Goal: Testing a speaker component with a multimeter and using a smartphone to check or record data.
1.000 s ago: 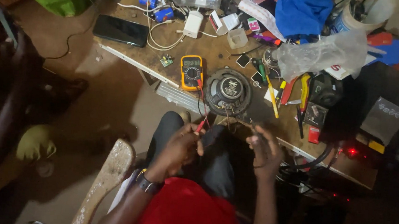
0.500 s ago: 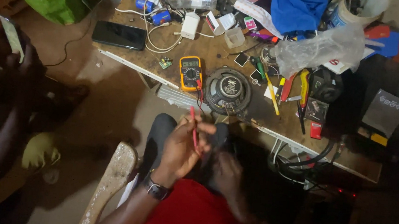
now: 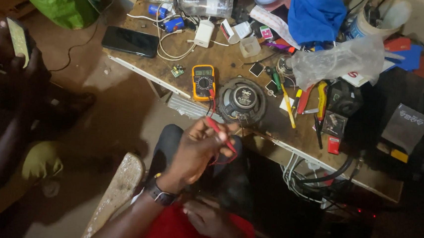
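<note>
holding a red probe (image 3: 219,133), the left hand (image 3: 194,152) has risen toward the worktop's (image 3: 235,66) near edge; the right hand (image 3: 210,218), grip loose and empty, has dropped to the lap.

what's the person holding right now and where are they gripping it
The left hand pinches a red multimeter probe around its middle. The right hand rests low by the lap, apparently empty.

Red probe (image 3: 219,133), yellow multimeter (image 3: 202,82), black speaker (image 3: 242,100), black phone (image 3: 130,41), blue cloth (image 3: 316,15), green bag (image 3: 61,1).
</note>
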